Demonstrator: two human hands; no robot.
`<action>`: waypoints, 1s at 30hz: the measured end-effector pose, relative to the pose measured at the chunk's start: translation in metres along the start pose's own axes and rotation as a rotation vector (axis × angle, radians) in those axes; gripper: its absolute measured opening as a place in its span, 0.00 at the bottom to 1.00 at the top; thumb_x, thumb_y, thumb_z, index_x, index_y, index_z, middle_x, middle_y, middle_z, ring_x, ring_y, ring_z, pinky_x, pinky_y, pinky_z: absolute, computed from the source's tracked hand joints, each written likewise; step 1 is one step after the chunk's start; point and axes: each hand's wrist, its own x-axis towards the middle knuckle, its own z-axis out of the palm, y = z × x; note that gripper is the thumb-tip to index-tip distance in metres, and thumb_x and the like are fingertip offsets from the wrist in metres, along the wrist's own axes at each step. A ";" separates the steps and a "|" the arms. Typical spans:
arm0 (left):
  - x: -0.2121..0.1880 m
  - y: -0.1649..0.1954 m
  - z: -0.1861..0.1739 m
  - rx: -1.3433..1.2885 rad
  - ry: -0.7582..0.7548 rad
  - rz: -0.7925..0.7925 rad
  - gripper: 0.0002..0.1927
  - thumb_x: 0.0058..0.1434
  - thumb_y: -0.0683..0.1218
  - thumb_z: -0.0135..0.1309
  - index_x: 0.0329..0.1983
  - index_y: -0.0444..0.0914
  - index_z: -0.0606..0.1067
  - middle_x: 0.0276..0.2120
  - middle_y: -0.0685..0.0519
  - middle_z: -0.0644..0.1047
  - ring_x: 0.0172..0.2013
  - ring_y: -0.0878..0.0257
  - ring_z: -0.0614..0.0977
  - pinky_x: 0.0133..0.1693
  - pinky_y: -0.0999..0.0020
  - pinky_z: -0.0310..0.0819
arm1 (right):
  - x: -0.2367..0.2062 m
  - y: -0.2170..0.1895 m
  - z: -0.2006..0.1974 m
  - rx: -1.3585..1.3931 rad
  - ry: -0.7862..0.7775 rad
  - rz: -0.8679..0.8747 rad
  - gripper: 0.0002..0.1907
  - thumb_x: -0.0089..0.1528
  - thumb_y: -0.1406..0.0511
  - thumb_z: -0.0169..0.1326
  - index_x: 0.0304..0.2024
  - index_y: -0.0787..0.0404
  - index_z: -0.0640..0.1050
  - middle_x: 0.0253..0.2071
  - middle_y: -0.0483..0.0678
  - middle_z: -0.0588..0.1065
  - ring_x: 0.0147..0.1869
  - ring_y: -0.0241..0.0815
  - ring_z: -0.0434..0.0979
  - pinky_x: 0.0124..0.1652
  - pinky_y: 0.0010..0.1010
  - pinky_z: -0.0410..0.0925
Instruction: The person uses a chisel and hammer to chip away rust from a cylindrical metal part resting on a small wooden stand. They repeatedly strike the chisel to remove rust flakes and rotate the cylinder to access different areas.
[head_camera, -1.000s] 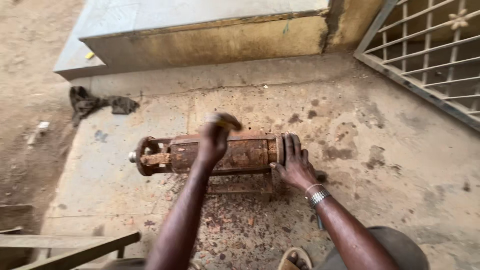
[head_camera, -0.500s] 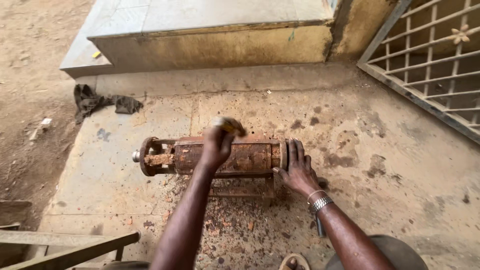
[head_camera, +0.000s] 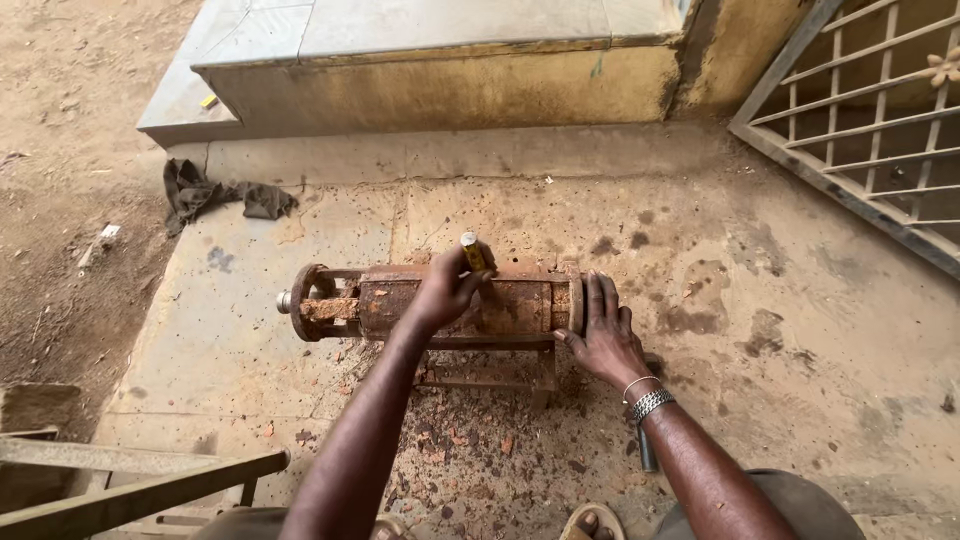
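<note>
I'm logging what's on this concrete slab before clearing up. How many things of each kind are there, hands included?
Rusty cylinder machine: 1
Yellow-tipped tool, in the left hand: 1
Dark rags: 1 heap
Hands: 2, the right hand resting on the machine's end
Total: 5

**Around the stained concrete yard**

A dark crumpled rag (head_camera: 222, 196) lies at ten o'clock beside the sandy ground (head_camera: 60, 120). A raised concrete step (head_camera: 430, 60) runs across twelve o'clock. A metal grille gate (head_camera: 870, 130) leans at two o'clock. A rusty angle-iron frame (head_camera: 140, 480) sits at seven o'clock. Reddish rust flakes (head_camera: 470, 440) litter six o'clock.
</note>
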 end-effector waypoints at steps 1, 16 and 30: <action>0.000 0.003 0.001 0.044 0.037 -0.060 0.08 0.67 0.40 0.53 0.48 0.38 0.74 0.45 0.46 0.83 0.47 0.59 0.86 0.53 0.57 0.84 | -0.001 0.001 0.001 -0.011 0.002 0.003 0.63 0.59 0.42 0.56 0.75 0.53 0.29 0.79 0.55 0.26 0.82 0.53 0.28 0.73 0.61 0.37; -0.007 0.045 0.030 0.066 0.275 0.164 0.08 0.73 0.38 0.47 0.45 0.37 0.78 0.35 0.45 0.83 0.34 0.58 0.86 0.35 0.67 0.87 | -0.001 0.011 0.003 -0.006 -0.004 0.012 0.63 0.59 0.45 0.60 0.76 0.53 0.31 0.79 0.57 0.28 0.81 0.57 0.31 0.72 0.62 0.40; -0.005 0.057 0.029 0.198 0.504 0.364 0.06 0.72 0.43 0.53 0.46 0.35 0.77 0.36 0.45 0.84 0.35 0.64 0.87 0.33 0.71 0.89 | -0.001 0.009 0.001 -0.052 0.029 -0.001 0.64 0.56 0.37 0.54 0.76 0.54 0.31 0.79 0.55 0.30 0.82 0.58 0.35 0.72 0.61 0.44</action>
